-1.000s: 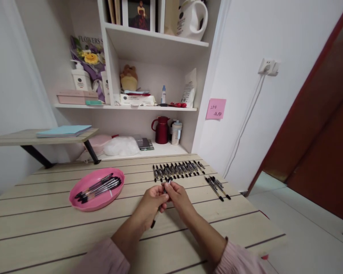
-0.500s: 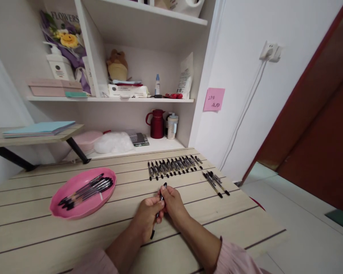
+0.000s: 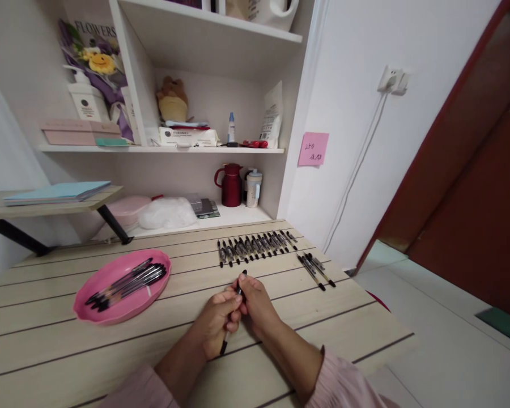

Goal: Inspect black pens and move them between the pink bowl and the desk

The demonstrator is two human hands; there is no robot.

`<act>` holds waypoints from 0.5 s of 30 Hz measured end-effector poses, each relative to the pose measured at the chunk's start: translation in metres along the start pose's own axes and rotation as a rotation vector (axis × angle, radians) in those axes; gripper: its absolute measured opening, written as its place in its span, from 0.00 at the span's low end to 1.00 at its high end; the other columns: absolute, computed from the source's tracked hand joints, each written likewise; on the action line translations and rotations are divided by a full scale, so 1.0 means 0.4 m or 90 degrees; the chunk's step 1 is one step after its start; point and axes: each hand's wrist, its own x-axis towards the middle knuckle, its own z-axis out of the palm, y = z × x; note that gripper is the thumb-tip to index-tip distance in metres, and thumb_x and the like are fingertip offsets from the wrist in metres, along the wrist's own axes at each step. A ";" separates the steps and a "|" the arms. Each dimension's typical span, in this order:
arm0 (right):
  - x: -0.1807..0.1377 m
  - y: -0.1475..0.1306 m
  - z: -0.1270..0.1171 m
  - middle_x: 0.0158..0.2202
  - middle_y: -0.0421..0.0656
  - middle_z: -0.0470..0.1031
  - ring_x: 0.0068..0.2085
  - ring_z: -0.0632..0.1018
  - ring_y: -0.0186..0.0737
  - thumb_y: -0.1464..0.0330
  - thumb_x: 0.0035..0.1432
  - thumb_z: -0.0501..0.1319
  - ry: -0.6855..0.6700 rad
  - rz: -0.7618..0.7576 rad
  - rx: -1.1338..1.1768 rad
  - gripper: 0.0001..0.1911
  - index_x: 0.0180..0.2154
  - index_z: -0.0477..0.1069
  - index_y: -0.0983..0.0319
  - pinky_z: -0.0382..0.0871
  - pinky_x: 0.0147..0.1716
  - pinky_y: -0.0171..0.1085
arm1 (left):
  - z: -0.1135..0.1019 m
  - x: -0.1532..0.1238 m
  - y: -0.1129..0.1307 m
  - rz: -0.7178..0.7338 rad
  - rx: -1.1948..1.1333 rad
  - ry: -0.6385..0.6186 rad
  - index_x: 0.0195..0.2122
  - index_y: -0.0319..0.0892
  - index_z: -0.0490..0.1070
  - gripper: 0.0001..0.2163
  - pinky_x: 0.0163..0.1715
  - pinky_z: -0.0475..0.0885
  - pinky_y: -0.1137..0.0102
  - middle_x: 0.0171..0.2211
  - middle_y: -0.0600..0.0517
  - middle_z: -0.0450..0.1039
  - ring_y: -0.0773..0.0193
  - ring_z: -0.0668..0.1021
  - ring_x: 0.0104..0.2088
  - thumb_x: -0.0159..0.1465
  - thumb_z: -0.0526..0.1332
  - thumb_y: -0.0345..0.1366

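Observation:
Both of my hands meet over the front middle of the table around one black pen [image 3: 224, 344]. My left hand [image 3: 216, 318] wraps its barrel, and the lower black end pokes out beneath the fingers. At the upper end, my right hand [image 3: 256, 301] pinches the pen, with a dark tip showing above the thumb. The middle of the pen is hidden by my fingers. To the left, a pink tray [image 3: 81, 313] holds several pens [image 3: 138, 283]. Beyond my hands lies a row of several black pens and pen parts [image 3: 255, 249].
A small separate group of pen parts [image 3: 317, 271] lies at the table's right. Behind the table stand a white shelf [image 3: 208, 150], a red jug [image 3: 232, 186] and a light cup [image 3: 254, 188]. A raised wooden stand [image 3: 110, 198] occupies the back left.
The view has shifted slightly, so table and shelf items appear a little further left. Both hands keep their hold on the pen, whose lower end shows slightly more below my left hand.

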 end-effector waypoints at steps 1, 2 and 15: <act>0.000 -0.001 0.000 0.12 0.33 0.64 0.09 0.59 0.23 0.49 0.45 0.58 -0.012 0.011 0.008 0.23 0.25 0.62 0.64 0.48 0.07 0.25 | 0.003 0.000 -0.002 0.009 0.016 0.017 0.24 0.38 0.65 0.10 0.14 0.50 0.81 0.19 0.56 0.66 0.79 0.62 0.15 0.48 0.66 0.36; 0.000 -0.001 0.000 0.12 0.32 0.64 0.09 0.59 0.25 0.48 0.46 0.58 -0.030 0.025 0.013 0.23 0.26 0.63 0.63 0.50 0.07 0.26 | 0.005 0.001 -0.005 0.016 0.038 0.033 0.23 0.38 0.65 0.11 0.15 0.53 0.80 0.18 0.55 0.66 0.77 0.63 0.15 0.49 0.65 0.38; 0.008 0.006 -0.001 0.21 0.39 0.73 0.06 0.58 0.23 0.50 0.46 0.58 0.063 0.032 0.012 0.22 0.29 0.62 0.64 0.43 0.03 0.26 | 0.017 0.011 -0.036 0.030 0.118 0.040 0.23 0.39 0.62 0.13 0.11 0.43 0.80 0.16 0.57 0.64 0.79 0.55 0.12 0.51 0.61 0.43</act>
